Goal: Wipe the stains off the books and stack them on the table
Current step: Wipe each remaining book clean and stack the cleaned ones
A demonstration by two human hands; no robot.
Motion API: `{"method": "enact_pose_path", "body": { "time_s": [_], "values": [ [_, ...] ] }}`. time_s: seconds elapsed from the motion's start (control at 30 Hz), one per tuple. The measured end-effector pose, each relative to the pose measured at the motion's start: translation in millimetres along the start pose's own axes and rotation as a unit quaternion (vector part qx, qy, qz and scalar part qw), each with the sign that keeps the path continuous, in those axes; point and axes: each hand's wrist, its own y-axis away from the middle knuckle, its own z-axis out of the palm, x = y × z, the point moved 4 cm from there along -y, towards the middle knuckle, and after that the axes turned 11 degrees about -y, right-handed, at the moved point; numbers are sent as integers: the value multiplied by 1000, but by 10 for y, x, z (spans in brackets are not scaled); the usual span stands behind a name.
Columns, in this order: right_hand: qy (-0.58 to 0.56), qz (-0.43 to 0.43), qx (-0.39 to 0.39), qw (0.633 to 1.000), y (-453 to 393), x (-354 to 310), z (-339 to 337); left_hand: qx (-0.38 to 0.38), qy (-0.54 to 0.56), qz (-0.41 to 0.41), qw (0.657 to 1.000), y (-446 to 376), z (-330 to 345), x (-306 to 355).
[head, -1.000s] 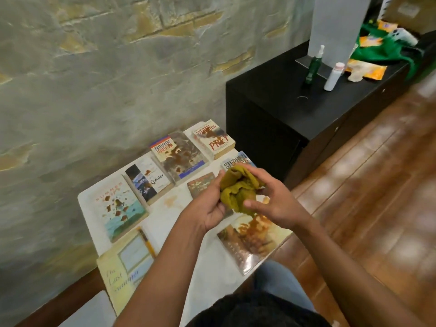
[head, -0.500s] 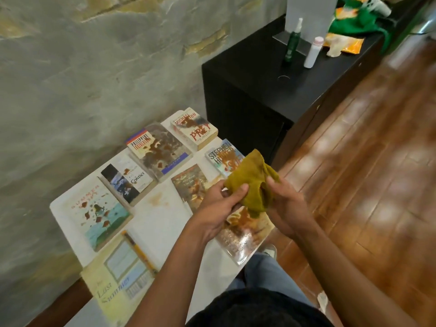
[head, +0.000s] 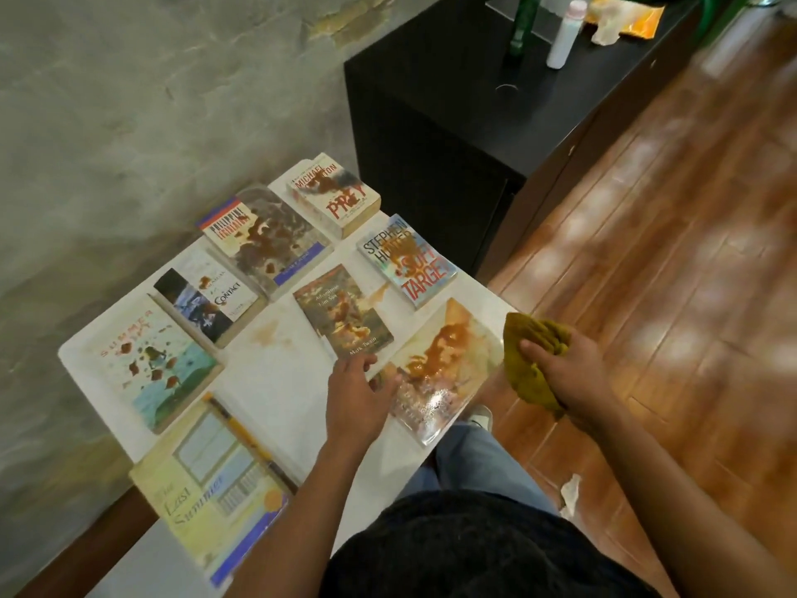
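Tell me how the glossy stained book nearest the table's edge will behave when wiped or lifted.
The glossy book looks like a thin paperback, so it would probably flex when lifted. Its shiny, wet-looking cover may be slippery. One corner overhangs the table, so a wipe could push it off; the left hand resting at its edge should steady it.

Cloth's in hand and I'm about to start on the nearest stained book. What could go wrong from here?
The nearest book juts over the table edge; a hard wipe could push it off, though the left hand steadies its corner. The cloth, bunched in the right hand, may smear the wet-looking brown stain rather than lift it.
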Motion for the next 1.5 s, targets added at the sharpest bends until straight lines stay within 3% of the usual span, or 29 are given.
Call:
{"method": "enact_pose_path", "body": {
  "time_s": [0.2, 0.47, 0.77, 0.83, 1.0, 1.17, 1.37, 1.5],
  "values": [
    [241, -27, -7, 970, -36, 287, 122, -56, -127, -7, 990, 280, 391, -172],
    [367, -118, 23, 922, -98, 332, 396, -72, -222, -42, 972, 335, 560, -184],
    [487, -182, -56, 853, 36, 437, 619, -72, -244, -43, 966, 305, 633, -172],
    [504, -183, -53, 842, -28, 354, 591, -68, -259, -39, 963, 279, 627, -174],
    [502, -117, 16, 857, -202, 153, 523, -72, -257, -41, 963, 235, 638, -168],
    [511, -151, -76, 843, 8, 224, 693, -83, -236, -46, 967, 219, 652, -194],
    [493, -77, 2, 866, -203, 102, 550, -80, -264, -37, 961, 237, 632, -180],
    [533, -137, -89, 830, 35, 197, 738, -85, -287, -31, 954, 233, 610, -169]
  ]
}}
